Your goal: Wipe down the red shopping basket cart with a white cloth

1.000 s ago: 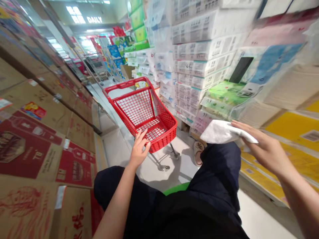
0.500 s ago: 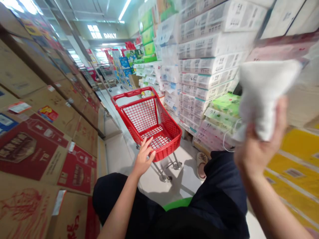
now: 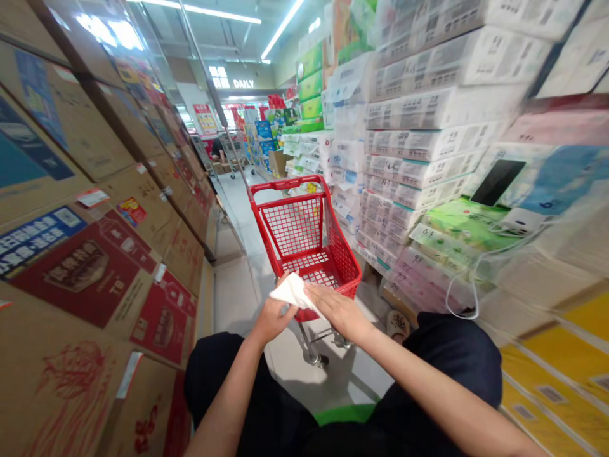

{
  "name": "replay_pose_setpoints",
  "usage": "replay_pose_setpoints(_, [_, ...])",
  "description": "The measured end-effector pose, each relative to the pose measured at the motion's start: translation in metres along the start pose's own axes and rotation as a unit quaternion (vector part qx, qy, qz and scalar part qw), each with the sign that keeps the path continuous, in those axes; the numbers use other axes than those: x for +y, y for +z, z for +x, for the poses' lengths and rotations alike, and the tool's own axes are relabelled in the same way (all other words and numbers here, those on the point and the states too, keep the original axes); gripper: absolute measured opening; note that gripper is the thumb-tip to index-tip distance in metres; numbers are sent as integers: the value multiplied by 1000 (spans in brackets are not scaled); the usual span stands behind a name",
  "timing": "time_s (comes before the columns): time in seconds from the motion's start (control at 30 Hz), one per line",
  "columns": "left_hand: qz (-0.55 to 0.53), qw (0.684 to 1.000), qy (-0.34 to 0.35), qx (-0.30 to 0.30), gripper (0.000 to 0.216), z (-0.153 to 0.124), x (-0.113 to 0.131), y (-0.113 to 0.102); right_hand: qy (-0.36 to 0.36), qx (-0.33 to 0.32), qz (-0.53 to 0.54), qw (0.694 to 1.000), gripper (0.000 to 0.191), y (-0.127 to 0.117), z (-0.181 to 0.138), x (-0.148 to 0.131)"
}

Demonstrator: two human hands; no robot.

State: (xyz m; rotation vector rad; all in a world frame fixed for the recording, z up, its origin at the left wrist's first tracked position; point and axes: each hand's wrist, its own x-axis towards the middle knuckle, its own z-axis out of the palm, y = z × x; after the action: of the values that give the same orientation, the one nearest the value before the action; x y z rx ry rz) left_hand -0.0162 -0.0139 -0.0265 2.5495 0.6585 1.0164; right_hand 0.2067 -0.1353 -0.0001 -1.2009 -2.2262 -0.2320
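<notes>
Cloth (image 3: 288,290) is sitting in L hand (image 3: 272,322), fingers near-closed on it; R hand (image 3: 343,312) is touching w/ fingers straight, can't tell grip. L should be steadying it.

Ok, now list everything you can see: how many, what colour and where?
cloth: 1, white, between hands
cart: 1, red, ahead
cardboard boxes: many, brown, left
wrapped packs: many, mostly white, right
yellow packs: several, yellow, lower right
phone: 1, black, right, on packs
cable: 1, white, right
sign: 1, white, far back
person: 1, dark clothing, far back
shoe: 1, pale, beside right knee
left hand: 1, bare, at cloth
right hand: 1, bare, on cloth
legs: 2, dark blue, bottom
</notes>
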Motion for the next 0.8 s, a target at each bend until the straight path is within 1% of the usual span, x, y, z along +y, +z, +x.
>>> replay_pose_setpoints(0.1, [-14, 1000, 11, -17, 20, 5, 5, -9, 26, -6, -22, 999, 64, -24, -20, 30])
replay_pose_setpoints(0.17, [-22, 999, 12, -25, 25, 7, 8, -13, 76, -1, -41, 996, 64, -44, -39, 53])
replay_pose_setpoints(0.23, [-27, 999, 9, -25, 27, 9, 9, -16, 138, 27, -55, 989, 66, -70, -54, 74])
replay_pose_setpoints(0.27, [-29, 999, 8, -24, 27, 9, 9, -16, 171, 55, -57, 982, 69, -84, -59, 82])
replay_pose_setpoints(0.33, [-31, 999, 6, -23, 27, 10, 8, -16, 226, 145, -62, 961, 75, -109, -59, 89])
replay_pose_setpoints(0.4, [-32, 999, 4, -23, 28, 11, 7, -14, 249, 222, -77, 940, 78, -122, -47, 83])
replay_pose_setpoints(0.43, [-32, 999, 3, -23, 29, 11, 7, -13, 244, 235, -87, 937, 79, -122, -39, 75])
replay_pose_setpoints(0.47, [-31, 999, 2, -24, 29, 12, 7, -12, 232, 231, -96, 940, 79, -115, -30, 64])
replay_pose_setpoints(0.5, [-30, 999, 3, -25, 29, 13, 8, -11, 211, 203, -98, 951, 81, -102, -21, 50])
replay_pose_setpoints(0.57, [-32, 999, 8, -24, 28, 15, 10, -9, 160, 131, -87, 974, 82, -64, -7, 21])
replay_pose_setpoints(0.63, [-36, 999, 13, -22, 28, 16, 12, -8, 108, 52, -58, 991, 79, -22, 1, -7])
replay_pose_setpoints(0.7, [-39, 999, 12, -20, 29, 16, 12, -9, 106, 33, -55, 992, 74, 7, 5, -26])
replay_pose_setpoints(0.73, [-39, 999, 11, -22, 29, 16, 11, -10, 103, 22, -49, 993, 70, 14, 7, -31])
replay_pose_setpoints(0.8, [-39, 999, 8, -24, 30, 14, 8, -13, 102, 9, -35, 994, 65, 13, 11, -32])
